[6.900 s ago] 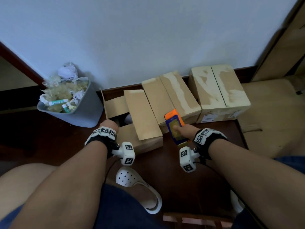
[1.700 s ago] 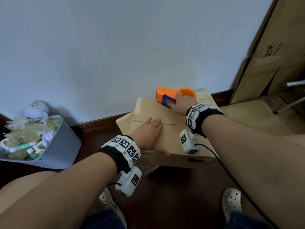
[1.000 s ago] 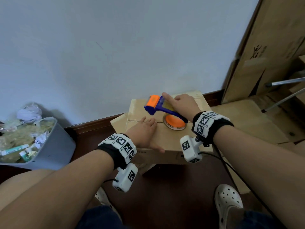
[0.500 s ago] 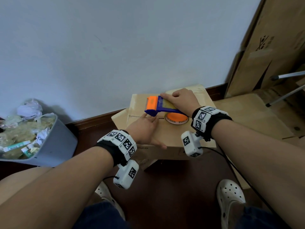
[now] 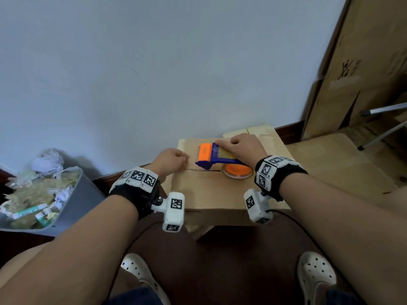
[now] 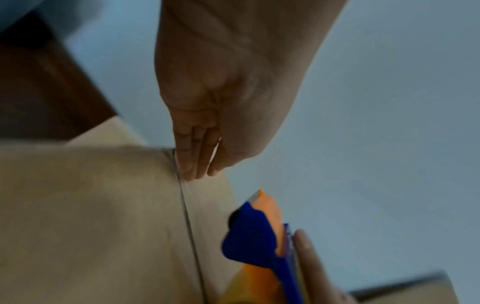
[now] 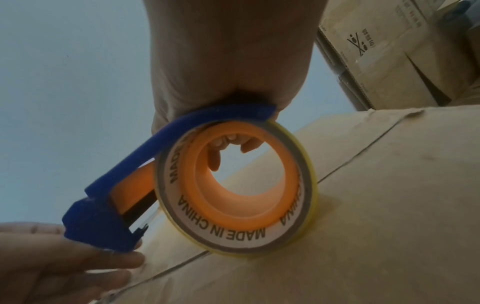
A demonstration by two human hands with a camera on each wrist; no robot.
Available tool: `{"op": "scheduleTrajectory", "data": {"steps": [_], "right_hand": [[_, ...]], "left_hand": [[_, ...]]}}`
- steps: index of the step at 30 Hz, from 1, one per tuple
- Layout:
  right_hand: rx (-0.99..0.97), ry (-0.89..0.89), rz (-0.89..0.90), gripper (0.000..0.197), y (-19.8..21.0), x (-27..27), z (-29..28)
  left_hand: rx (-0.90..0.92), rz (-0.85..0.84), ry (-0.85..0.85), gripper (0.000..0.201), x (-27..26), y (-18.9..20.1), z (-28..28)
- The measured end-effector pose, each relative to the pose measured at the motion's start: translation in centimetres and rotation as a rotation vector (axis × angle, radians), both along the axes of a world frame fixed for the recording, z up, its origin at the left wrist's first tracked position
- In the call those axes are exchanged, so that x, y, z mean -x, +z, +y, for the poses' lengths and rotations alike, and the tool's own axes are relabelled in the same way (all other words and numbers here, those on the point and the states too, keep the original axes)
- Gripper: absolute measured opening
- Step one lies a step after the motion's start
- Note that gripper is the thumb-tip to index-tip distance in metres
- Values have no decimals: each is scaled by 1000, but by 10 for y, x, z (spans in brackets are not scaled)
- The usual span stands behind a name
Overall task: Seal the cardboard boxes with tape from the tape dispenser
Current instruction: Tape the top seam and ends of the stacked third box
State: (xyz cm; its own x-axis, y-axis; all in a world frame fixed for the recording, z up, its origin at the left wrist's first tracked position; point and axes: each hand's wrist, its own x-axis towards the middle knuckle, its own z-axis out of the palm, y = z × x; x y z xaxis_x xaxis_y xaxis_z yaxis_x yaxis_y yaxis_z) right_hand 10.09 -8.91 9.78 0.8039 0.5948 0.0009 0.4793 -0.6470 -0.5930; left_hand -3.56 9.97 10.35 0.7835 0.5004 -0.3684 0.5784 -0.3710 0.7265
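A closed cardboard box point(image 5: 215, 190) stands in front of me, its centre seam point(image 6: 187, 218) running left to right. My right hand point(image 5: 226, 143) grips the blue and orange tape dispenser point(image 5: 217, 156) from above, fingers hooked through the roll's core point(image 7: 233, 176). The yellowish roll rests on the seam and the blade end points left. My left hand point(image 5: 185, 159) is at the seam's left end, its fingertips point(image 6: 200, 174) bunched together on the box top. They seem to pinch the clear tape's free end, which is hard to make out.
A grey bin point(image 5: 72, 208) full of rubbish stands on the floor to the left. A second box point(image 5: 259, 128) sits behind against the wall. Tall cardboard sheets point(image 5: 363, 62) and metal legs point(image 5: 383, 119) are on the right. My white clogs point(image 5: 141, 271) are below.
My left hand left its flat rest on the box top and slid to the seam's left end with its fingers bunched. The dispenser tipped down onto the seam, blade end leftward.
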Motion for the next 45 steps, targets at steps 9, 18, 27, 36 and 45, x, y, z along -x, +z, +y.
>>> {"op": "scheduleTrajectory", "data": {"steps": [9, 18, 27, 36, 45], "right_hand": [[59, 13, -32, 66, -1, -1, 2], [388, 171, -144, 62, 11, -1, 13], [434, 297, -202, 52, 17, 9, 21], [375, 322, -127, 57, 21, 4, 14], [368, 331, -182, 57, 21, 16, 24]], "left_hand": [[729, -45, 334, 23, -14, -7, -23], [539, -118, 315, 9, -16, -13, -24], [395, -174, 268, 27, -14, -19, -23], [319, -205, 207, 24, -12, -14, -11], [259, -257, 255, 23, 5, -6, 14]]}}
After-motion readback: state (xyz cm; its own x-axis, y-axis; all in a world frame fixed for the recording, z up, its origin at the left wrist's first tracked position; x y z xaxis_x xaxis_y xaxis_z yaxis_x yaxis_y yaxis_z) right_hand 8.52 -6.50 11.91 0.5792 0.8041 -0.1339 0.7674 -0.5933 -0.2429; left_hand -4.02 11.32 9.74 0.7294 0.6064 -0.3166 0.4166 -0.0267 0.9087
